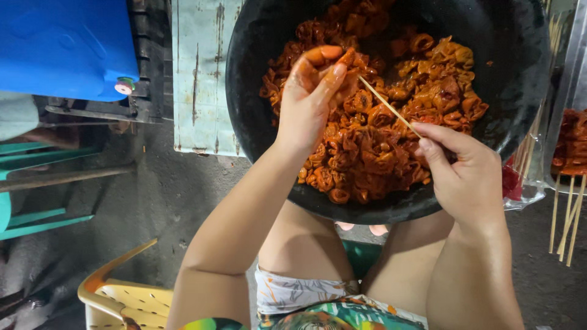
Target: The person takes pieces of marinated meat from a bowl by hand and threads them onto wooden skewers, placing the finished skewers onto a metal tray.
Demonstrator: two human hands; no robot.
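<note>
A big black pan (pixel 257 73) sits in front of my knees, filled with orange-red marinated meat pieces (pixel 391 116). My left hand (pixel 309 98), smeared with sauce, pinches one meat piece at the tip of a thin bamboo skewer (pixel 388 107) above the pan. My right hand (pixel 465 171) grips the lower end of that skewer near the pan's right rim. The skewer slants up to the left between the two hands.
Finished skewers of meat (pixel 572 146) lie on a clear plastic sheet at the right edge, with bare sticks beside them. A blue container (pixel 64 46) stands upper left, a yellow plastic basket (pixel 122 299) lower left, and a green bench (pixel 30 183) at the left. The floor is grey concrete.
</note>
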